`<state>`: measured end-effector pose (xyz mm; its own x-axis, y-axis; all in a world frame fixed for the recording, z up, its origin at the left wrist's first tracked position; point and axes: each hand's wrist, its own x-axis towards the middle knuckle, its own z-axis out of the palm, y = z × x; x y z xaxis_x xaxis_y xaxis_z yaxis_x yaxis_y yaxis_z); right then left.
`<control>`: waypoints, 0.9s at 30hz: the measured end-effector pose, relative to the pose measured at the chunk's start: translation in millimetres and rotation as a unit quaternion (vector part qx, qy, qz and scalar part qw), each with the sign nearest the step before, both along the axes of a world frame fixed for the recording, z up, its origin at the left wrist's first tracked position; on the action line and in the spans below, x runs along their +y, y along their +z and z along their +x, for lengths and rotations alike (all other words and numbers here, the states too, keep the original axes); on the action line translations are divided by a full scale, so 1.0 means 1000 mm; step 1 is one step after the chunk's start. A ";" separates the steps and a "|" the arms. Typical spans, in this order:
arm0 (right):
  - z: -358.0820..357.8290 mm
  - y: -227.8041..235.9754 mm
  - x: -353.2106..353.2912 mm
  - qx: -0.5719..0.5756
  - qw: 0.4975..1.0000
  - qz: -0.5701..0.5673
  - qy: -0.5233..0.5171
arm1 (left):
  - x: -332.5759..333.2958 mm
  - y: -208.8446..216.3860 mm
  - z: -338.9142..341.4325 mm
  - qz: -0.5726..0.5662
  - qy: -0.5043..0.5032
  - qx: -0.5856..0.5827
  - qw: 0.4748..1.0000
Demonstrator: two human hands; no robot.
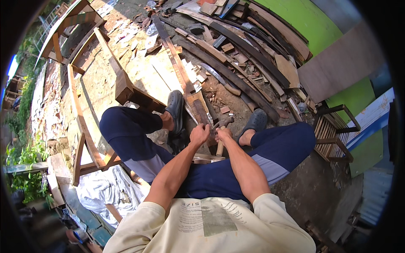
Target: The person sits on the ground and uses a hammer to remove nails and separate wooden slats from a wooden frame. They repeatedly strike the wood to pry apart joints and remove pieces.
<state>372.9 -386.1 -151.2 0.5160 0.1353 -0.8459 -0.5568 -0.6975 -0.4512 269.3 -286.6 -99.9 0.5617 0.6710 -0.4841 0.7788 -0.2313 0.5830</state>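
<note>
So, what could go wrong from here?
The left hand and right hand are close together, so what looks like a hammer at the right hand could catch fingers if it slips. The long-bladed tool lies uncovered ahead of the clogs, so a careless step or reach might cause a cut.

Rough, bare ground (139, 71) of earth and worn concrete carries everything around the fingers (206, 127), sunlit to their left and shaded to their right. Straight beyond them lies a long-bladed knife (214, 74) with a wooden handle, with a small reddish block (225, 109) nearer. Planks and beams (249, 63) are heaped farther off to their right; a long board (171, 55) stretches away to the left. Dark grey clogs (175, 107) flank them, and a timber frame (76, 107) stands well to their left.
</note>
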 end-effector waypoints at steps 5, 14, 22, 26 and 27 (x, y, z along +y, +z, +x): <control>0.010 -0.027 -0.031 -0.014 0.998 -0.061 0.018 | 0.011 -0.036 0.003 -0.064 0.081 0.032 0.994; 0.008 -0.024 -0.035 0.011 0.994 -0.044 0.100 | 0.034 -0.129 0.000 -0.252 0.237 0.056 0.936; 0.010 -0.007 -0.028 -0.071 0.959 -0.116 0.247 | 0.036 -0.110 0.005 -0.261 0.266 0.058 0.926; 0.003 -0.009 -0.025 -0.155 0.936 -0.121 0.291 | 0.032 -0.120 0.008 -0.269 0.289 0.031 0.918; 0.003 -0.005 -0.023 -0.137 0.941 -0.114 0.286 | 0.030 -0.127 0.006 -0.268 0.298 0.022 0.916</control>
<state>375.6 -408.9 -155.9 0.6164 0.2892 -0.7324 0.0556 -0.9438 -0.3259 275.3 -257.0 -226.7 0.1447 0.5110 -0.8473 0.6984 0.5539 0.4533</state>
